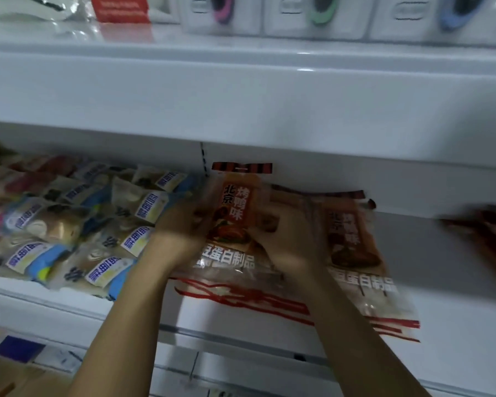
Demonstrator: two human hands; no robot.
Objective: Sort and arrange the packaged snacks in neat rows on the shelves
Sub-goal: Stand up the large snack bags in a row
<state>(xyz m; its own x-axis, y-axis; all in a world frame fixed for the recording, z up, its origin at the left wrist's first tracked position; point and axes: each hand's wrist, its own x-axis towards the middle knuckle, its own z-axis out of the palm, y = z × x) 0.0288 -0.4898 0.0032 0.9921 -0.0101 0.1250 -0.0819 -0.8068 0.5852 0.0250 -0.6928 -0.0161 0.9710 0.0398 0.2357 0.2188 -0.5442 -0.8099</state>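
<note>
An orange duck-flavour snack packet (236, 213) with Chinese print lies on the white middle shelf (455, 310). My left hand (181, 233) grips its left edge and my right hand (284, 239) grips its right edge, thumbs over the front. Under and right of it lies a second packet of the same kind (355, 242), its red-striped end hanging over the shelf's front lip. Both hands are blurred by motion.
Rows of blue-and-white bread packets (98, 224) fill the shelf's left part. A dark blurred packet (487, 233) lies at the far right. The upper shelf (241, 81) overhangs closely and carries white boxes (315, 15) and a red box (121, 8).
</note>
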